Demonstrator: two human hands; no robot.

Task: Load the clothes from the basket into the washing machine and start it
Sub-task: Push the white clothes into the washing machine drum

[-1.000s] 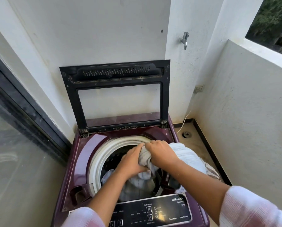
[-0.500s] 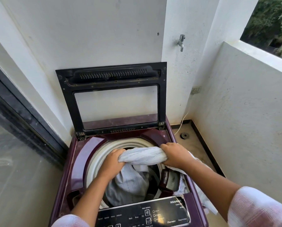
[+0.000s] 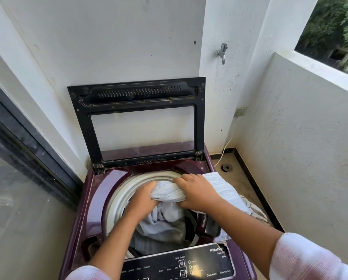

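Glass sliding door (image 3: pixel 17 188) far left, dark frame. Next to it the maroon washing machine (image 3: pixel 90 201), a top-loader with its lid (image 3: pixel 136 120) tipped up against the white wall. Drum rim (image 3: pixel 122 193) is pale grey, and the clothes in the drum (image 3: pixel 159 229) are grey-blue, heaped low.

Left hand (image 3: pixel 143 199) is over the opening, fingers curled round 1 end of a white cloth (image 3: pixel 169 191) bunched into a roll. Right hand (image 3: pixel 196 190) grips the same cloth further along, fingers wrapped over the top. The cloth's tail runs rightward past that hand, over the machine's right edge, toward a striped item (image 3: pixel 256 213) beside the machine. Cannot tell if that is the basket or another garment.

Black control panel (image 3: pixel 179 263) sits at the near edge, untouched. Tap (image 3: pixel 222 52) on the pillar, then wall socket (image 3: pixel 241 112) and cable (image 3: pixel 224 150) further right, floor drain (image 3: pixel 226 167) below.

Step, by my read: feeding this cloth into the drum. Loading is not finished and start is not pressed.

Risks:
- The tail stays hanging over the rim because the 2 hands hold only the bunched part, and the lid would then trap it.
- The tail catches the right hinge or drags the striped item along.
- The cloth goes in as 1 tight wad and could unbalance the load.
- A sleeve (image 3: pixel 310 259) brushes the panel buttons while the person leans in.
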